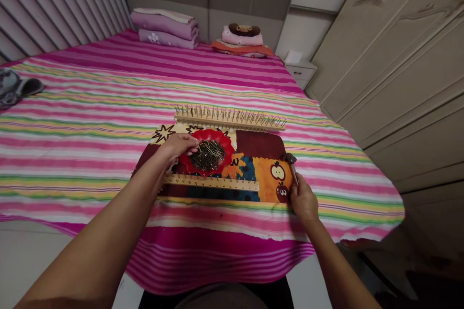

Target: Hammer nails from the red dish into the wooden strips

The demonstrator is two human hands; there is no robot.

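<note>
A red scalloped bowl (229,147) holds a heap of metal nails (210,154). My left hand (181,146) reaches over its left rim, fingertips pinched together at the edge of the heap; what they hold, if anything, is too small to make out. In front of the bowl lies a wooden strip (217,183) with nail heads or holes along its top. Behind it, a second wooden strip (232,122) bristles with rows of upright nails. My right hand (304,198) is wrapped round the handle of a hammer (293,166), its head pointing away from me at the mat's right edge.
Under the strips and bowl is a patterned mat (261,145) with apple pictures, on a striped bed cover (90,130). Folded blankets (166,29) and a smaller folded pile (242,41) sit by the headboard. A grey fabric item (14,88) lies far left; wardrobe doors (391,58) stand right.
</note>
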